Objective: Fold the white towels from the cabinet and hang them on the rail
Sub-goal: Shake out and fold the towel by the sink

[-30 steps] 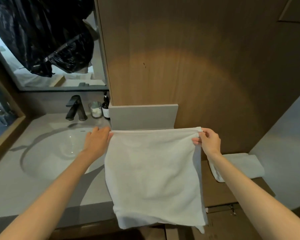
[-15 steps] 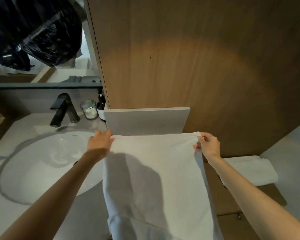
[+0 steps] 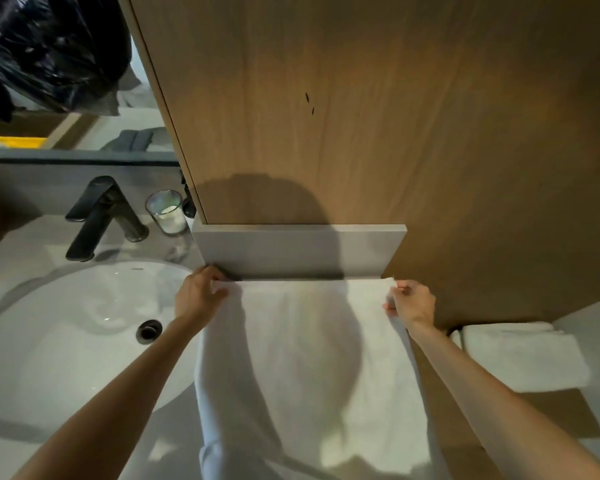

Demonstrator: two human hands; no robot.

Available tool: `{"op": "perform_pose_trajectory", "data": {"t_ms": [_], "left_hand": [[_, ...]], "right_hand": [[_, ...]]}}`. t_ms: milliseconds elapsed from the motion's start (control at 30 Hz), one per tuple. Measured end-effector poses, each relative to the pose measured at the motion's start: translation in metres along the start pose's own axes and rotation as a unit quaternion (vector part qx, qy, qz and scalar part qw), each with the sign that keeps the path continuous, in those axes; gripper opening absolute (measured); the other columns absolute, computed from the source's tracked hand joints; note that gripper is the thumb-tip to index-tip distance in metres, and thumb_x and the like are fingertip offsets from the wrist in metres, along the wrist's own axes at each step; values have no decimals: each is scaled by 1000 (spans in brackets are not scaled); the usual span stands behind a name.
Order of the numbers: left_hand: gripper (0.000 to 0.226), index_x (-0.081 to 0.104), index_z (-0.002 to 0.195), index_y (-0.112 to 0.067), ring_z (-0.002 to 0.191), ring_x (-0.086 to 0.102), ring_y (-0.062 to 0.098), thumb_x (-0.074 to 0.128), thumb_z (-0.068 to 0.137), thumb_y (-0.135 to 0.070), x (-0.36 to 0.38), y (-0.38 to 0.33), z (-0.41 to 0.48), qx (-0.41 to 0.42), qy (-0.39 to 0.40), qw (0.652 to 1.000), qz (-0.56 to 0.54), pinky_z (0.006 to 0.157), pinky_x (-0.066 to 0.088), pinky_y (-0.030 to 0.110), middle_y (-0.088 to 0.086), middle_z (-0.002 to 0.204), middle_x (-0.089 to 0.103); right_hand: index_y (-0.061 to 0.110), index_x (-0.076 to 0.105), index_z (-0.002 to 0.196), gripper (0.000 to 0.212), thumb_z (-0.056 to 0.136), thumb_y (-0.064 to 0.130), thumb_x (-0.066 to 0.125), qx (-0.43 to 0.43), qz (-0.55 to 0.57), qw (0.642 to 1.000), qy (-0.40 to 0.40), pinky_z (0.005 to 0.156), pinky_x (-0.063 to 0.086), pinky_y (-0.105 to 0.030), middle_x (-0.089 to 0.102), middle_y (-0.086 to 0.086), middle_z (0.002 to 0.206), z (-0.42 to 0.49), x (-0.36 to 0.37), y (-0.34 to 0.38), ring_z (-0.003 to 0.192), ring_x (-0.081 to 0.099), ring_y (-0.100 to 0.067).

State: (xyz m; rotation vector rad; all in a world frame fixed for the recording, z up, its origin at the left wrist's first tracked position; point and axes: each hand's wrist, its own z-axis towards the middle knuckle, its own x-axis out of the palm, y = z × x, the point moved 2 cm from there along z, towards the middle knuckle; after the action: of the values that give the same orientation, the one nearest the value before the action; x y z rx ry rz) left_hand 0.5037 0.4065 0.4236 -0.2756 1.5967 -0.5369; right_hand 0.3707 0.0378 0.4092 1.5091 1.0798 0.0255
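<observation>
Left hand [image 3: 197,299] and right hand [image 3: 413,304] each pinch a top corner of the white towel [image 3: 305,368], which hangs spread between them. A second folded towel [image 3: 520,358] lies to the right, the sink [image 3: 49,348] to the left.

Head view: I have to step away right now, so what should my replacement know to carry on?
Hands: the left hand pinches the held towel at its top left corner with its fingers; the right hand pinches the top right corner.
Things: the held towel hangs spread between the hands, just below the grey panel, beside the sink. The second towel lies folded at right over the wooden ledge.
Done: one towel folded.
Left: fold the held towel, then hang it.
</observation>
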Motion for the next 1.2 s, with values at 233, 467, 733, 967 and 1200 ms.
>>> {"op": "perform_pose_trajectory", "data": {"t_ms": [233, 467, 733, 967, 1200], "left_hand": [[28, 61, 106, -14, 101, 55, 30, 71, 80, -11, -7, -4, -20, 21, -62, 997, -35, 68, 47, 37, 7, 112, 59], [29, 61, 108, -21, 83, 56, 14, 73, 82, -16, -29, -13, -68, 105, -47, 990, -83, 66, 49, 32, -8, 106, 58], [14, 65, 104, -25, 91, 61, 8, 65, 90, -26, -29, 2, -168, 148, 97, 979, -105, 82, 52, 26, -9, 104, 64], [21, 62, 114, -20, 99, 54, 12, 57, 95, -25, -12, 31, -230, 98, 145, 980, -94, 94, 49, 28, -3, 117, 47], [29, 51, 102, -20, 100, 60, 16, 72, 83, -21, -10, 46, -248, 65, 194, 965, -164, 84, 56, 28, -2, 109, 53]], "right_hand": [[11, 59, 121, 34, 87, 4, 59, -149, -112, 982, 24, 95, 45, -32, 60, -13, 119, -26, -3, 10, 104, 61, -28], [25, 61, 107, 31, 89, 0, 57, -277, -87, 949, 123, 88, 49, -26, 52, 2, 121, -102, -4, 28, 91, 62, -17], [29, 60, 126, 34, 94, 25, 51, -347, -185, 867, 305, 107, 38, -32, 58, 6, 130, -207, 11, -20, 122, 50, -12], [44, 44, 140, 38, 104, 37, 34, -288, -326, 820, 371, 119, 8, -58, 24, 6, 159, -250, 39, -49, 149, 10, -24], [58, 27, 143, 46, 99, 55, 39, -253, -417, 793, 366, 108, -6, -72, -10, 14, 162, -261, 53, -52, 145, -21, -38]]}}
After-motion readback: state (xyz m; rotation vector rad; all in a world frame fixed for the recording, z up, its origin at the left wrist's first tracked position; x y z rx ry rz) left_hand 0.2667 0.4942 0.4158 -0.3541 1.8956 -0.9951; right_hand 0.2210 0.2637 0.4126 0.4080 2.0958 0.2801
